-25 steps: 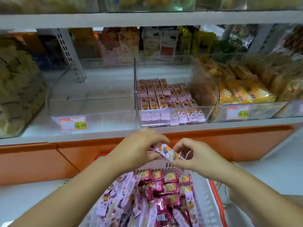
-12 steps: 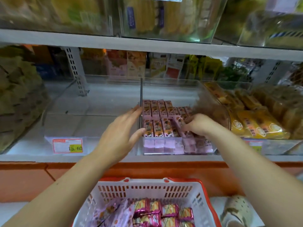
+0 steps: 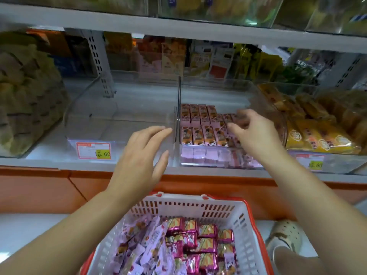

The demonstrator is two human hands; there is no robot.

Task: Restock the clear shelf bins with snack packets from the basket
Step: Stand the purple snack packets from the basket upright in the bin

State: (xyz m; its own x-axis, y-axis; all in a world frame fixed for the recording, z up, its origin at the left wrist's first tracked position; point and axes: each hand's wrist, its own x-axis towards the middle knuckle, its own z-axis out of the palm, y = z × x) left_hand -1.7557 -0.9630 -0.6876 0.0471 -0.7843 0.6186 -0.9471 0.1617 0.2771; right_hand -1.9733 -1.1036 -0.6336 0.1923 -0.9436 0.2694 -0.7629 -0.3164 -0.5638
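Over the packet rows (image 3: pixel 206 126) — right hand (image 3: pixel 256 135), now lifted, empty.

The right hand (image 3: pixel 256 133) is motion-blurred at its fingers (image 3: pixel 241 119), so whether they pinch a packet cannot be told. It hides part of the pink packets (image 3: pixel 200 126) in the middle bin. The basket (image 3: pixel 244 221) is cut off by the near edge. Print on the price tag (image 3: pixel 94 150) is too small to read beyond its number. Top-shelf goods are cropped.
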